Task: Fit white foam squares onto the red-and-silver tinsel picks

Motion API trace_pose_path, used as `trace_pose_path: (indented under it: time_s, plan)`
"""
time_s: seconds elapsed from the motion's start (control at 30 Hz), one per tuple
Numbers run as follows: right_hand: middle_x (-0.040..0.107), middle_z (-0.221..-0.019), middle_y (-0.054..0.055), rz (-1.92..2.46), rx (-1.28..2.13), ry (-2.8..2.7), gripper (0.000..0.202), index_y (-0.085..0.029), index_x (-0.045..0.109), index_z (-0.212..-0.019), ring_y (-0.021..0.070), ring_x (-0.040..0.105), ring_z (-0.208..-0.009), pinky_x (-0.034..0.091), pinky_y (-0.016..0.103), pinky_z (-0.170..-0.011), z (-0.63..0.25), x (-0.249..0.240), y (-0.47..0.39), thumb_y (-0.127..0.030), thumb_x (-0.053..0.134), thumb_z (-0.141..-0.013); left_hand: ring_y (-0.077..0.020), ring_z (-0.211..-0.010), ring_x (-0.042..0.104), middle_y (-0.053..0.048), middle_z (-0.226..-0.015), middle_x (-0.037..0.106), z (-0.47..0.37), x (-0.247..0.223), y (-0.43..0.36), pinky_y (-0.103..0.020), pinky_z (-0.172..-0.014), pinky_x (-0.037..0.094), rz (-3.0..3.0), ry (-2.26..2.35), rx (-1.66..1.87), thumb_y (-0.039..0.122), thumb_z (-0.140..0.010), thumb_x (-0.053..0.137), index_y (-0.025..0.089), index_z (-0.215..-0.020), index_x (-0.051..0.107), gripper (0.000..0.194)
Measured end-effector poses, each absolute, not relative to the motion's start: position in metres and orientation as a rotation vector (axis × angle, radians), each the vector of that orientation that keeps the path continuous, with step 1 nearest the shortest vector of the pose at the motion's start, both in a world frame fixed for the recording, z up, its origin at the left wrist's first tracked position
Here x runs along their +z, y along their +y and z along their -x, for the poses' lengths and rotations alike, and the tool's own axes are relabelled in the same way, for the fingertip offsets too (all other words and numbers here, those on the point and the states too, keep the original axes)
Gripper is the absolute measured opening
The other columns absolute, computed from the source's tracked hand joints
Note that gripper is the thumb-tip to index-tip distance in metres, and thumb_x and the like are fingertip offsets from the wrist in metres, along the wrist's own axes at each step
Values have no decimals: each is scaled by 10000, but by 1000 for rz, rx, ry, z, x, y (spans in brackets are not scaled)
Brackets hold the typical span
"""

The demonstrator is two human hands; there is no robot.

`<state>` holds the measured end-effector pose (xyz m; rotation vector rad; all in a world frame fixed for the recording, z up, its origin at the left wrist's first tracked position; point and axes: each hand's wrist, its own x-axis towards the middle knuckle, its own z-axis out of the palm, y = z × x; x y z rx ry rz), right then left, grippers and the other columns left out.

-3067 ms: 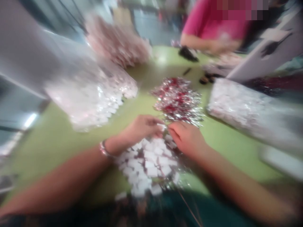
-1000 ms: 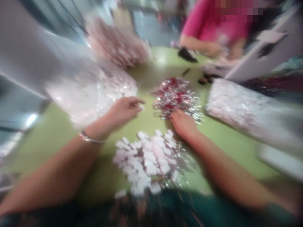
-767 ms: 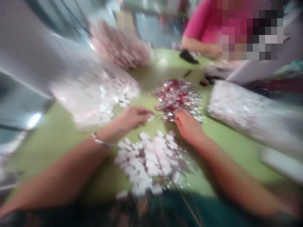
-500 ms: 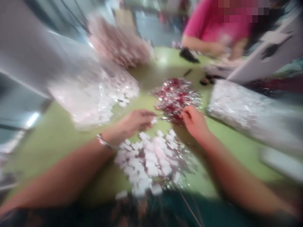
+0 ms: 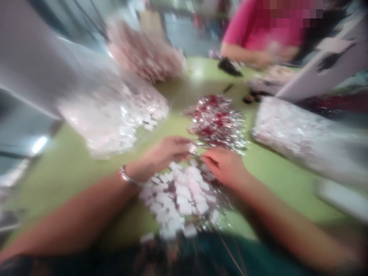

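My left hand [image 5: 169,152], with a bracelet at the wrist, pinches a small white tag [image 5: 192,148] above the near pile. Close by on the right, my right hand [image 5: 227,165] has its thumb and fingers pressed together; blur hides what is between them. Below both hands spreads a pile of small white tags [image 5: 181,197], with thin shiny pieces at its right side. Just beyond the hands lies a heap of shiny silver and red pieces [image 5: 217,119], too blurred to name.
Clear plastic bags of white pieces lie on the left [image 5: 112,122] and right [image 5: 290,122] of the green table [image 5: 69,165]. A pale pink bundle [image 5: 146,53] stands at the back left. Across the table sits a person in a pink top [image 5: 244,30], hands busy.
My right hand has come back from the silver and red heap toward my left hand. The left hand, still pinching the white tag, has shifted slightly right.
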<state>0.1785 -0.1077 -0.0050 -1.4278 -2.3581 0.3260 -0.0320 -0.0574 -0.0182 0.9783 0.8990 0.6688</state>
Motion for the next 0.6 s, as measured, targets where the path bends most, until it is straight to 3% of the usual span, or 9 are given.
trace_pose_path:
  time_s: [0.4,0.6]
  plan:
    - [668,-732,67,1451,-74,-2491,331,-175,702,-794,168,556,-658,313,285,-590,-176,-2,-110,-230,417,-952,-103,-549,628,-76,-740,729,34,-23,-56,-217,-548,513,-1065,960,661,264,-744,777,116,-980,679,294]
    - [667,-762,42,1558,414,-2371,256,-184,645,-795,156,547,-673,344,271,-615,-175,5,-110,-234,443,-943,-96,-536,610,-27,-637,679,33,-22,-57,-204,-533,487,-1076,936,705,269,-762,760,129,-953,663,255]
